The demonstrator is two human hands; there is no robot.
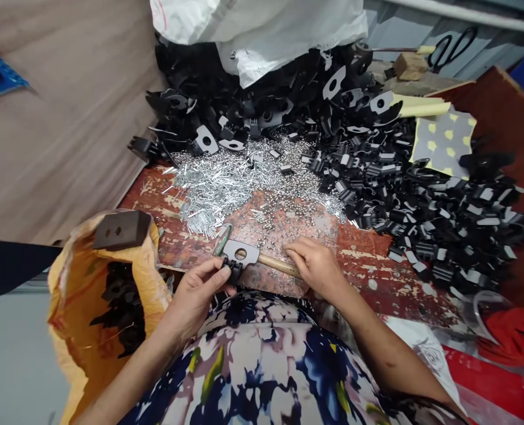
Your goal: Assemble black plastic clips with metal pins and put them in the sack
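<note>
My left hand (204, 280) pinches a black plastic clip (233, 268) between thumb and fingers, close to my body. A flat grey-faced plate with a round hole (248, 252) is joined to the clip and lies over part of a hammer. The hammer's wooden handle (279, 265) points right, and its greenish metal head (223, 239) shows at the left. My right hand (315, 265) is closed around the handle's end; some of its fingers are hidden. Just beyond lie loose silver pins (212, 189) and small metal pieces (283, 203).
Heaped black clips (377, 177) cover the right side, and black plates (244, 106) the back, partly under a white sack (279, 29). A yellow sack (71, 295) holding black parts stands at left, with a brown block (122, 229) on its rim. Scissors (452, 47) lie back right.
</note>
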